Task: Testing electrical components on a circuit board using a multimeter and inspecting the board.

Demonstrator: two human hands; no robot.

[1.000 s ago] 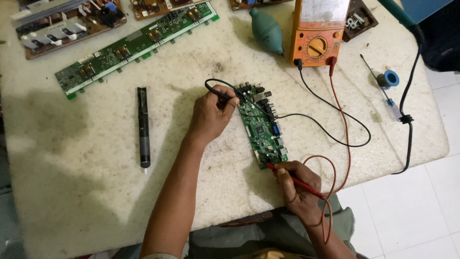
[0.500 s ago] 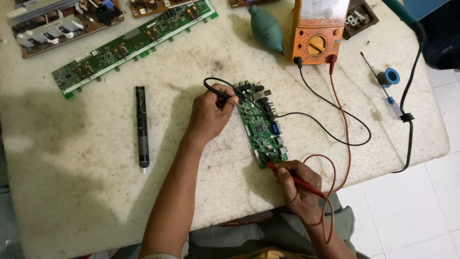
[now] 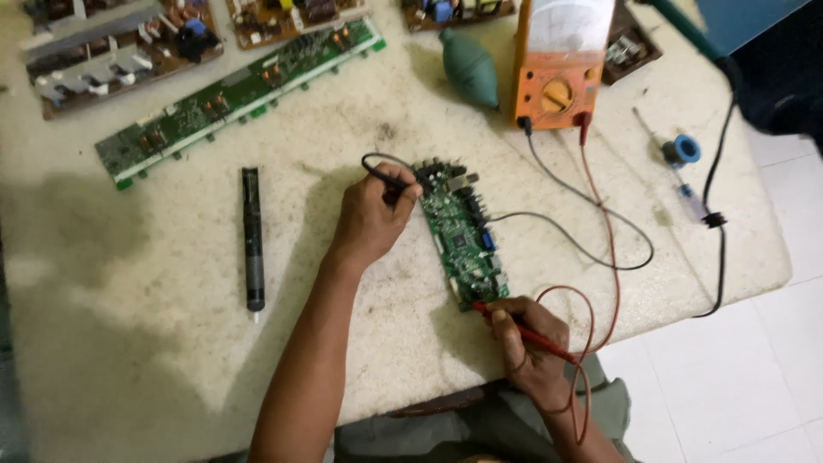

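Observation:
A small green circuit board (image 3: 463,236) lies on the worn white table (image 3: 129,343). My left hand (image 3: 370,219) grips the black test probe (image 3: 390,176) against the board's far left corner. At the board's near end, my right hand (image 3: 531,347) holds the red test probe (image 3: 521,330) with its tip on the board. Both leads, the black (image 3: 583,249) and the red (image 3: 604,223), run to the orange multimeter (image 3: 557,73) at the back of the table.
A black desoldering pump (image 3: 251,238) lies left of my left arm. A long green board (image 3: 240,94) and brown boards (image 3: 120,47) sit at the back left. A teal rubber blower (image 3: 470,69), a blue solder spool (image 3: 683,150) and a black cable (image 3: 720,223) lie to the right.
Both hands and probes keep their places on the board. Only the head camera has shifted slightly.

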